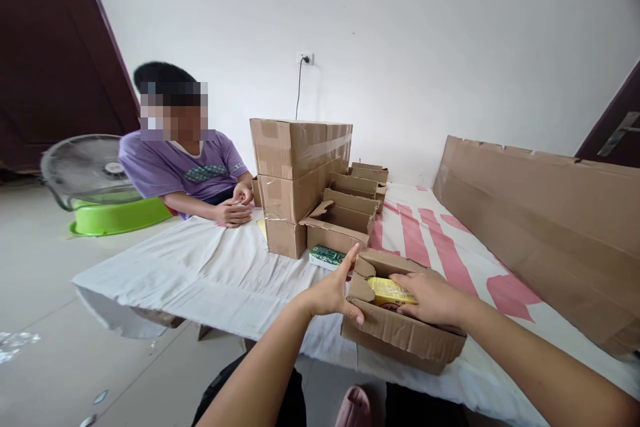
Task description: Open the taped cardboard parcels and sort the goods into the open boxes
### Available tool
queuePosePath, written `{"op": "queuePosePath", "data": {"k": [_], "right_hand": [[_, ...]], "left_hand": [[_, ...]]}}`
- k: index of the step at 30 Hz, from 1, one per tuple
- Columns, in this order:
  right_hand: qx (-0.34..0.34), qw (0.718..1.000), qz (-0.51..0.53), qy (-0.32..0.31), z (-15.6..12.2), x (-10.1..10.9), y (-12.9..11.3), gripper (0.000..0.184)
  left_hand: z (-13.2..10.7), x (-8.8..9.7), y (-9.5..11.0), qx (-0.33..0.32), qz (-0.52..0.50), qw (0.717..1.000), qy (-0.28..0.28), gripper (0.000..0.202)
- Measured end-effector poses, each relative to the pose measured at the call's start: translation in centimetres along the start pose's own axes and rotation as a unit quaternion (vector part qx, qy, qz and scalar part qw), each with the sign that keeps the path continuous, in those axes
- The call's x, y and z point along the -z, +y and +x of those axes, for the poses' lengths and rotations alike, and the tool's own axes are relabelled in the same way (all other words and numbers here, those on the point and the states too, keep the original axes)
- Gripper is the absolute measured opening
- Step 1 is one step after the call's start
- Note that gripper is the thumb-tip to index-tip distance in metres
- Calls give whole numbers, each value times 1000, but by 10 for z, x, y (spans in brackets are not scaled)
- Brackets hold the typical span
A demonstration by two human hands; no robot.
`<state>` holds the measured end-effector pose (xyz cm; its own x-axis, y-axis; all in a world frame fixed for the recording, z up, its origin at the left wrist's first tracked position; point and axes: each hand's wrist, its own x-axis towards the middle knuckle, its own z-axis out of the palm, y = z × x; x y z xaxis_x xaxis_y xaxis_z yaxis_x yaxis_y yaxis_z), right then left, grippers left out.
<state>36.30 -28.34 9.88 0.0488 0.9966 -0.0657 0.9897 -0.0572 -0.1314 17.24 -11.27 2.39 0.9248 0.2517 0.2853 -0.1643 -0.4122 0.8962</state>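
Soft, even light, faint shadows, stretched edges

- Ordinary indoor room, probably a home; part-used for packing (could be a small workroom, can't tell for sure).
- Plain white wall point(395, 47), one wall socket point(311, 60) with a black plug and cord.
- Dark door point(55, 47) at left; another dark door point(613, 120) with a metal handle plate, far right.
- Pale tiled floor point(45, 293), shiny scraps point(17, 345) lying on it.
- Household items: fan point(87, 170), bright green plastic tub point(117, 217).
- Casual clothes: seated person point(200, 173) in a purple T-shirt; pink shoe point(355, 407) below.
- Packing cues: draped white cloth point(200, 267) as work surface, stacked taped cartons point(285, 197), open boxes point(345, 220), near open carton point(405, 340).
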Motion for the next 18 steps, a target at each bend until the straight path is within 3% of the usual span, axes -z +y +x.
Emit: {"op": "queuePosePath", "data": {"k": [5,10,12,15,17,18], "right_hand": [[-17,1000,11,24,2,4,-7,62],[3,997,23,75,2,23,-16,61],[9,996,14,87,2,29,-19,63],[15,996,10,89,2,31,-25,61],[23,996,20,79,1,28,-28,58],[25,997,25,73,1,25,-29,58]], "left_hand": [[-1,-2,-4,-3,18,1000,5,157],[0,-5,-9,-12,8,1000,16,158],[1,-4,-6,-8,-5,999,44,152],[-2,-3,7,-65,17,985,160,127],[-6,-3,21,-135,103,959,226,102],[-8,-5,29,-164,168,944,230,87]]}}
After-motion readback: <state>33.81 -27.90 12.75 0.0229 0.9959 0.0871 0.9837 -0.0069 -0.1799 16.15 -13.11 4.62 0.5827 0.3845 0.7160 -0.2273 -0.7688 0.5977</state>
